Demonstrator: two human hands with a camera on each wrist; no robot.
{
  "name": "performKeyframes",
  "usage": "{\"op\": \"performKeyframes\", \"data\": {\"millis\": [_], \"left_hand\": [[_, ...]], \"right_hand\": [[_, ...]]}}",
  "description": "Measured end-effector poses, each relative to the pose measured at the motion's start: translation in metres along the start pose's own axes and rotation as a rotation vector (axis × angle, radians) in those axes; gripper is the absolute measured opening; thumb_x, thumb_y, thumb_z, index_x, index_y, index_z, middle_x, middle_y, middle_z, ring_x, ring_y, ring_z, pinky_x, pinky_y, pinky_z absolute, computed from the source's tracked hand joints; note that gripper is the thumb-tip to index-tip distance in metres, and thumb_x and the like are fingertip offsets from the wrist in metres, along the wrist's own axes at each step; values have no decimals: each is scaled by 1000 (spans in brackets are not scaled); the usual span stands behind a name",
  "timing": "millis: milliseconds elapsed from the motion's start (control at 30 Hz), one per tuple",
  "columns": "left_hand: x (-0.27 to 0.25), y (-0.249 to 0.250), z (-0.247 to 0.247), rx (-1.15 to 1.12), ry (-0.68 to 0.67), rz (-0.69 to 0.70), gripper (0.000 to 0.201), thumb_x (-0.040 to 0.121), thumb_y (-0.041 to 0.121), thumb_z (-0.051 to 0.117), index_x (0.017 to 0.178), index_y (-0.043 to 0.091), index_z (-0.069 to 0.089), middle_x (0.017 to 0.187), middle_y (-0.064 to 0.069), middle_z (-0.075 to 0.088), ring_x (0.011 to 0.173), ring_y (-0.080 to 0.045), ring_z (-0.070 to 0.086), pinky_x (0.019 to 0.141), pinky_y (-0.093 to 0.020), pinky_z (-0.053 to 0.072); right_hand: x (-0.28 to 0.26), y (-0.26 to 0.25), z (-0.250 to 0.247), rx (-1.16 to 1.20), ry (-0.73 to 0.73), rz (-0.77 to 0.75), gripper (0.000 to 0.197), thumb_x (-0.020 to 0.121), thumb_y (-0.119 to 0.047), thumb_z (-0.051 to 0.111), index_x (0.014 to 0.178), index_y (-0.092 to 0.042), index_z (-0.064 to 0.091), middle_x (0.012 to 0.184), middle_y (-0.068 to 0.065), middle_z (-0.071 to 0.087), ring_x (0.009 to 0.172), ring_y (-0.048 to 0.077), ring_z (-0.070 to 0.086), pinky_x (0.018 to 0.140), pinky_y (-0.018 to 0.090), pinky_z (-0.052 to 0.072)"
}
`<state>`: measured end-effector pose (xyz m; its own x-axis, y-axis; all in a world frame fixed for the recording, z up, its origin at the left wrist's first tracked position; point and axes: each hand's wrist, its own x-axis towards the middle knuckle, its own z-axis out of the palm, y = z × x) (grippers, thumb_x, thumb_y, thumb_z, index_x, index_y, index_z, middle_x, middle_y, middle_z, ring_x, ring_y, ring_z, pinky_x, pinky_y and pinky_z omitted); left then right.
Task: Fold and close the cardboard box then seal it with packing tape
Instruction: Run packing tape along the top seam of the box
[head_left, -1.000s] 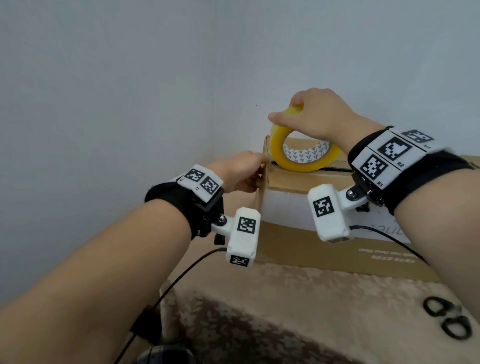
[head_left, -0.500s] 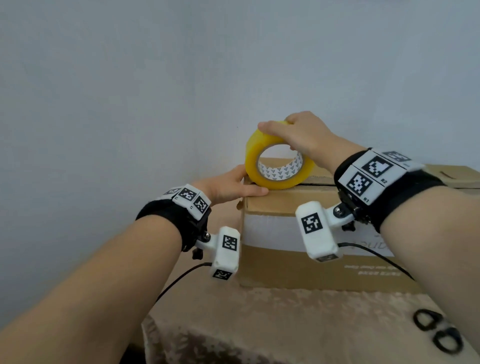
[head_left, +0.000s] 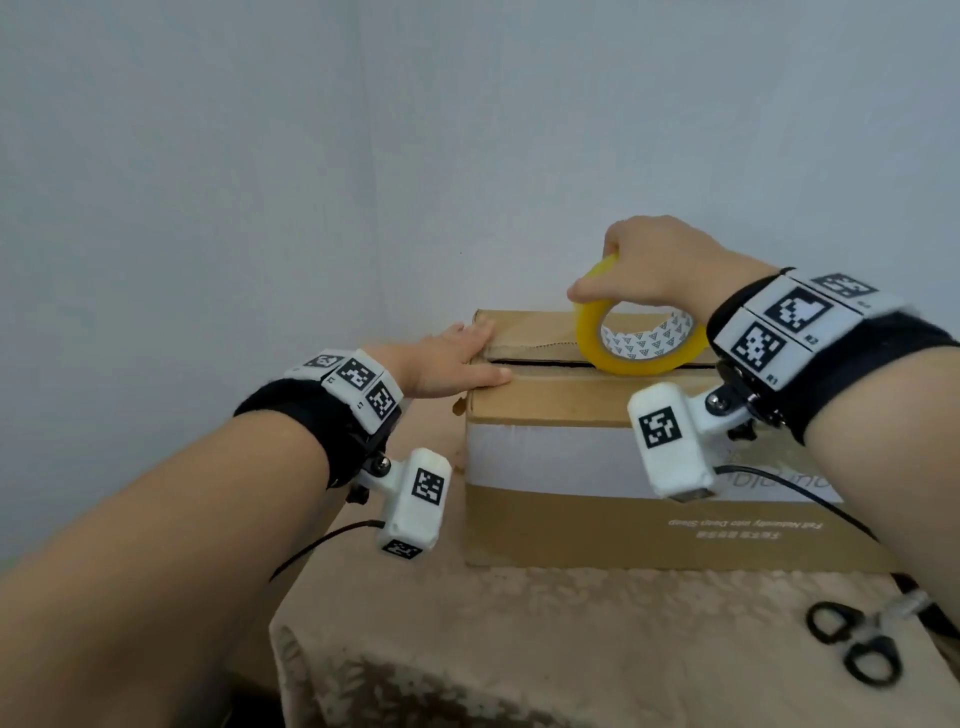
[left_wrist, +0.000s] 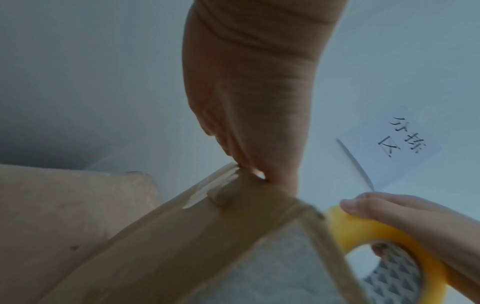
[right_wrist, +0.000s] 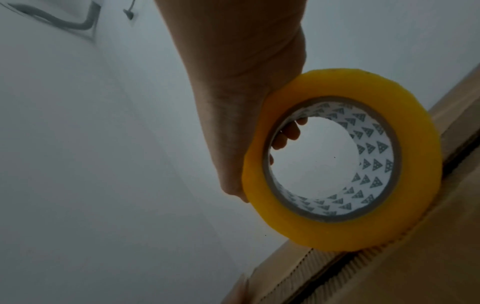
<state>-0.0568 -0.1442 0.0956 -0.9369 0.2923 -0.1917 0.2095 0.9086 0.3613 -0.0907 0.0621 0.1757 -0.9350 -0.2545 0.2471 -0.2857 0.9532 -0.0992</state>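
A brown cardboard box (head_left: 597, 525) with a white band stands on the table, its top flaps folded down with a dark seam between them. My left hand (head_left: 457, 358) lies flat on the box's top left end, fingers straight, pressing the flaps; the box's end (left_wrist: 182, 236) fills the left wrist view. My right hand (head_left: 649, 270) grips a yellow tape roll (head_left: 631, 343) from above, standing on edge on the seam. In the right wrist view the tape roll (right_wrist: 340, 160) touches the seam of the box (right_wrist: 389, 267).
Black-handled scissors (head_left: 852, 644) lie on the beige patterned tablecloth (head_left: 519, 649) at the front right. A pale wall stands right behind the box. The table's left edge drops off below my left wrist. A paper note (left_wrist: 405, 142) hangs on the wall.
My right hand has carried the tape roll rightward along the seam from the box's left end. My left hand went from holding the left edge to lying flat on the top.
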Motion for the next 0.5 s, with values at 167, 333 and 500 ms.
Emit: {"op": "performKeyframes", "data": {"millis": [167, 333, 500], "left_hand": [[-6, 13, 0, 289, 30, -4, 62, 99, 46, 26, 141, 0, 29, 148, -17, 27, 139, -31, 26, 114, -39, 21], [-11, 30, 7, 250, -63, -111, 72, 99, 51, 19, 149, 1, 4, 157, -15, 4, 146, -23, 3, 117, -37, 5], [-11, 28, 2, 172, -42, -172, 69, 98, 52, 21, 145, 1, 26, 151, -16, 24, 140, -27, 23, 115, -43, 19]], "right_hand": [[-3, -2, 9, -94, 83, -8, 53, 77, -58, 61, 104, -14, 54, 98, 4, 56, 90, 25, 53, 68, 34, 40], [-12, -5, 15, -86, 222, -109, 74, 68, -78, 55, 106, -15, 56, 98, 2, 51, 90, 22, 51, 76, 35, 41], [-35, 40, 19, 213, 159, -133, 65, 77, -49, 72, 126, -13, 48, 109, 8, 56, 102, 27, 53, 80, 34, 40]]}}
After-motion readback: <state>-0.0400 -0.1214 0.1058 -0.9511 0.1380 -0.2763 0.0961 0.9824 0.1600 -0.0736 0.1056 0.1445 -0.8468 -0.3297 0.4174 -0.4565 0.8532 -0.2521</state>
